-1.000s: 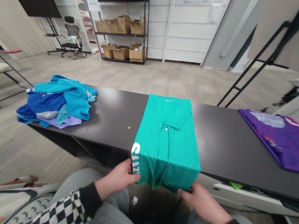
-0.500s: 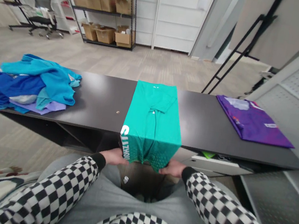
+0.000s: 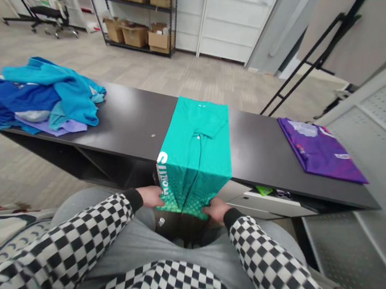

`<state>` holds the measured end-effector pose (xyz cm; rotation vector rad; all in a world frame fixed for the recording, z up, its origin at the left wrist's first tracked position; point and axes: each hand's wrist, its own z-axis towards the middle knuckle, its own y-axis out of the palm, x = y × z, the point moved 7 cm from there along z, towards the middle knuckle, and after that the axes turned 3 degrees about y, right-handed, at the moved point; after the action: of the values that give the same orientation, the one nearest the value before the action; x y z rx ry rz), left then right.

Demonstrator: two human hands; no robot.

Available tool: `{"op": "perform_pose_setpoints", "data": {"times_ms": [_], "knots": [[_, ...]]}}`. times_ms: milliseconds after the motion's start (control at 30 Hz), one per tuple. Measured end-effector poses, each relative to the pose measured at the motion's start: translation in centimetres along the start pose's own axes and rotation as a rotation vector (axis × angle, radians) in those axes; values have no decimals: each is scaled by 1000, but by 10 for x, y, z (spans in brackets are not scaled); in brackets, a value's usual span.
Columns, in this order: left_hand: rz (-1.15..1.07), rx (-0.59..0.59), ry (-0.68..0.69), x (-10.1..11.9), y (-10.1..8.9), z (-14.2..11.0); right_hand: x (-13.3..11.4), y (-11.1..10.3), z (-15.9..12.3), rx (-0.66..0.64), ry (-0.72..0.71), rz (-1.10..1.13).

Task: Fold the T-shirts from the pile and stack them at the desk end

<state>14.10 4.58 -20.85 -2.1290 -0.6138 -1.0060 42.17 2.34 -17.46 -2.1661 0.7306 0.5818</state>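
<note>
A teal-green T-shirt (image 3: pixel 197 150), its sides folded inward, lies lengthwise across the dark tabletop and hangs over the front edge. White lettering runs down its left side. My left hand (image 3: pixel 150 196) is closed on the left corner of the hanging hem, and my right hand (image 3: pixel 217 210) pinches the right corner. Between them the hem is stretched fairly straight above my lap. One folded sleeve shows near the upper middle of the shirt.
A loose heap of blue and lilac clothes (image 3: pixel 43 96) sits on the table's left end. At the right lies a folded purple shirt (image 3: pixel 320 150). The dark table (image 3: pixel 131 120) has an open shelf and white drawers (image 3: pixel 264 202) below. Behind stands a rack with cardboard boxes (image 3: pixel 133 35).
The hanging hem has been pulled straighter between my hands, and my right hand has come slightly inward and up. The view has shifted a little.
</note>
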Motion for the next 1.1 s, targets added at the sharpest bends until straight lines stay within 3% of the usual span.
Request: {"op": "perform_pose_setpoints", "data": {"times_ms": [100,167,367,467,567,833,967,1100], "knots": [[-19,-41,-29,13,6,-40,22,26,-16,-155,123,107],[-178,-9,-75,22,13,-70,31,39,-38,-191,145,311],[-854,419,-191,31,30,-141,30,36,-114,19,-10,903],[-1014,567,-208,27,35,-156,28,36,-135,98,-16,1038],[-1094,625,-210,29,38,-159,29,36,-141,141,-7,1086],[-998,563,-265,31,44,-154,39,22,-130,205,-22,1096],[-755,466,-136,38,26,-162,47,17,-133,133,-59,1024],[-458,298,73,59,1,-175,42,-2,-146,34,-214,765]]}}
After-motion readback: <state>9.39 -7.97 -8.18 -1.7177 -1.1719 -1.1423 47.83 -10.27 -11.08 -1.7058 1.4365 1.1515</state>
